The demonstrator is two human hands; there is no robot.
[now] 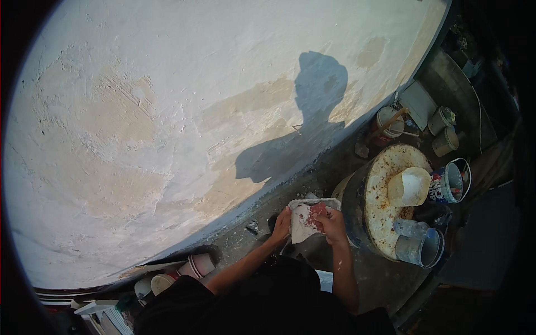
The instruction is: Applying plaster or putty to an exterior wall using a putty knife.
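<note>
In front of my body, my left hand (pixel 282 225) grips the left side of a pale open pan (pixel 301 228) smeared with white paste. My right hand (pixel 333 224) is closed on a flat red scraper (pixel 318 215), also caked with white, over the pan's right part. The scraper's lower edge is hard to make out. Beyond my hands rises a white wall (pixel 178 111) with rough beige patches. My shadow falls across it.
To my right stands a rusty drum (pixel 385 223) bearing a cut plastic container (pixel 402 187), a clear bottle (pixel 411 228) and buckets, one being a grey bucket (pixel 420 248). A bucket with a wooden handle (pixel 389 124) stands farther off. Pinkish buckets (pixel 200 265) lie at lower left.
</note>
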